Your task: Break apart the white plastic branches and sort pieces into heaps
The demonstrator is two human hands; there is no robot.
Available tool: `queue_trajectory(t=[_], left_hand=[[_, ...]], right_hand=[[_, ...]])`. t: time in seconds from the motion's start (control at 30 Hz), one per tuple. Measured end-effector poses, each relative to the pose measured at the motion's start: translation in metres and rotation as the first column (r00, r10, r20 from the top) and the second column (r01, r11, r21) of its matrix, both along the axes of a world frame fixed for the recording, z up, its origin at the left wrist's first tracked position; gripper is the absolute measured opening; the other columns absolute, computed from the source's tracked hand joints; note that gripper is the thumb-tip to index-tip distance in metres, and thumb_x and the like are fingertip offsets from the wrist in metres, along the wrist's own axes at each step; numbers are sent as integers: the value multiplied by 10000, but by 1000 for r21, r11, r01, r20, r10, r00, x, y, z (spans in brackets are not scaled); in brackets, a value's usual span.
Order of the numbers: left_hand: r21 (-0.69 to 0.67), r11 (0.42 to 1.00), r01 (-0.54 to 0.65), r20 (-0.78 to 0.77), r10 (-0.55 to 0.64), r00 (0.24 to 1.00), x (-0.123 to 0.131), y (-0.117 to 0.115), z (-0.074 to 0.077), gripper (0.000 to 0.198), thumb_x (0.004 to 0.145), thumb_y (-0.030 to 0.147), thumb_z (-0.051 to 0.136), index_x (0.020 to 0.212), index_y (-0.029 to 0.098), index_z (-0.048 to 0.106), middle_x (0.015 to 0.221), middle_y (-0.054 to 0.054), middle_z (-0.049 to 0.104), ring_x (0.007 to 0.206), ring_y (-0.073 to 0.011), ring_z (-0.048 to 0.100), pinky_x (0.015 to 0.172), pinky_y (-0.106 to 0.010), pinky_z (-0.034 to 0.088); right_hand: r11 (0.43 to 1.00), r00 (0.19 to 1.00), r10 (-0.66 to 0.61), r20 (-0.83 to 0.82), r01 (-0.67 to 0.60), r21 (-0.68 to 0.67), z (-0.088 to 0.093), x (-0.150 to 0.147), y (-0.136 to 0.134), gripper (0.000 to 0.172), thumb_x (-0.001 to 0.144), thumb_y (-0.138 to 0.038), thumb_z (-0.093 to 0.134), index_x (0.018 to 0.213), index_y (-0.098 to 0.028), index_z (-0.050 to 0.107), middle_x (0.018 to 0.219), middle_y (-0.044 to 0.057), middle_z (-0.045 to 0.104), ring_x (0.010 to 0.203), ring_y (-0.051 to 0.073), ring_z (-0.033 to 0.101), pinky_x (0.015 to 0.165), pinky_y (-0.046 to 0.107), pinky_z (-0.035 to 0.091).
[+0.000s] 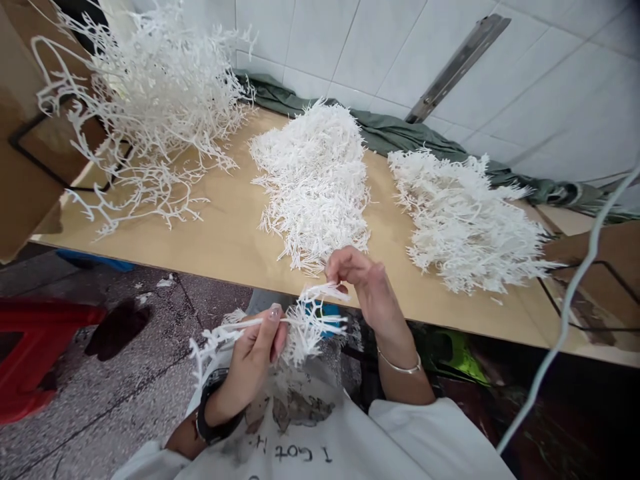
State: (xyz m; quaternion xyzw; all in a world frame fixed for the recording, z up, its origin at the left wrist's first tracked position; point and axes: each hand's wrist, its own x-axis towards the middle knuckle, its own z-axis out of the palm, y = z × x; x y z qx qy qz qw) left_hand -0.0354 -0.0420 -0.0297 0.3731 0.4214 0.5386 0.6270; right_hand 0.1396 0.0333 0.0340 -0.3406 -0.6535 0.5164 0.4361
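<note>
Left hand (pixel 255 343) closes around the stems of a white branched sprig (pixel 307 327), with the thumb laid along the top and the fingers wrapped beneath. Right hand (pixel 367 287) is partly curled, its thumb and forefinger brought close together at the tip of the uppermost branch; whether these two digits pinch the branch or only touch it cannot be told.

Position of the sprig: in front of the torso, just off the near edge of the tan work surface (pixel 215 243). Its stems run roughly crosswise, with one branched end extending past the left hand toward the left forearm and the denser end pointing toward the right hand.

Three groups of similar white material rest on the work surface. The center pile (pixel 317 183) is compact and lies directly beyond the hands. The right pile (pixel 467 220) is of finer, spread tips. The left pile (pixel 155 100) is tall and loose, with longer curved branches.

A green cloth (pixel 380 130) runs along the rear edge, against the tiled wall (pixel 385 40). A pale cable (pixel 565 320) crosses the right side of the view. A red plastic object (pixel 30 393) stands on the floor (pixel 135 393) at lower left.
</note>
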Motion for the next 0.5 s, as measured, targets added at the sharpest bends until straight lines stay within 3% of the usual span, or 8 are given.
queue_trajectory(t=[0.1, 0.23, 0.4, 0.5], left_hand=[[-4, 1000, -18, 25, 18, 1000, -1, 2, -3, 561, 926, 534, 451, 492, 179, 443, 462, 32, 355, 446, -98, 305, 485, -280, 241], [13, 998, -64, 10, 64, 998, -3, 4, -3, 566, 914, 547, 466, 485, 180, 439, 445, 35, 341, 439, -99, 287, 480, -284, 230], [35, 997, -63, -14, 64, 998, -2, 5, -1, 562, 910, 550, 473, 488, 180, 440, 461, 36, 339, 451, -99, 306, 489, -283, 237], [42, 998, -54, -42, 56, 998, -2, 5, -3, 568, 910, 559, 464, 486, 181, 436, 466, 30, 356, 456, -102, 318, 493, -283, 248]], right_hand=[[991, 988, -52, 142, 33, 130, -12, 0, -3, 578, 814, -754, 386, 957, -217, 546, 808, 21, 490, 671, 126, 429, 590, 269, 350], [981, 964, -34, 262, -17, 192, -20, 5, -3, 585, 757, -719, 541, 1098, -244, 538, 949, 41, 501, 712, 131, 438, 610, 272, 374], [999, 964, 20, 265, -26, 19, -25, 8, -1, 401, 876, -563, 505, 1109, -239, 538, 950, 43, 527, 721, 121, 471, 615, 250, 389], [985, 965, 135, 223, -106, -140, -30, 7, 2, 329, 923, -500, 459, 1087, -230, 552, 841, 21, 540, 654, 107, 459, 597, 240, 386]])
